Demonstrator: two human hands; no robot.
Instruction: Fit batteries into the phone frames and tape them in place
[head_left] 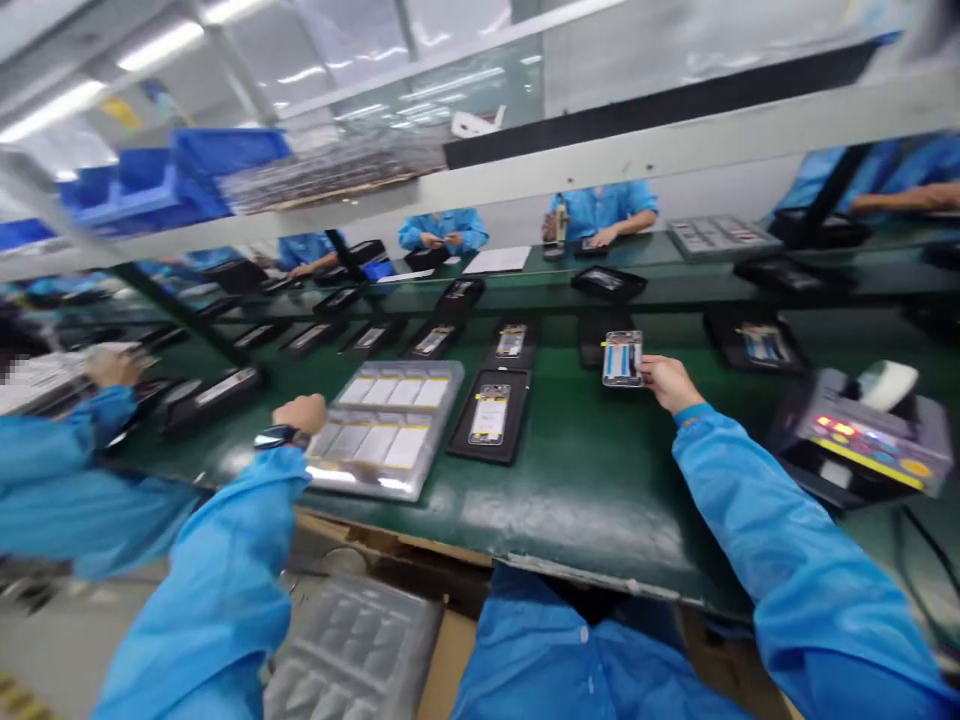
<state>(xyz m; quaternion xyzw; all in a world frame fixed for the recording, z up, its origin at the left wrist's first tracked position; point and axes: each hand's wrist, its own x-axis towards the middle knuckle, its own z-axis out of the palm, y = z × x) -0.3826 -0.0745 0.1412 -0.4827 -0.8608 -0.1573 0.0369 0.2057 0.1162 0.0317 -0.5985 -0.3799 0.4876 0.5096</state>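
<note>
My right hand (671, 382) pinches the right edge of an open phone frame (622, 358) with blue and white strips, held up over the green bench. Behind it lies a black tray (592, 325). My left hand (300, 412), with a watch at the wrist, is closed at the left edge of a clear plastic tray (405, 480) of white phone batteries (367, 441). Whatever its fingers hold is hidden. Between my hands, a black tray (506, 445) holds a phone frame with a white battery (491, 412).
A tape dispenser (874, 430) with lit red digits stands at the right. Black trays with phone frames line the green bench (570, 510). Co-workers in blue sit opposite, and a co-worker's arm (67, 430) reaches in at the left. Plastic trays (360, 640) sit below the bench edge.
</note>
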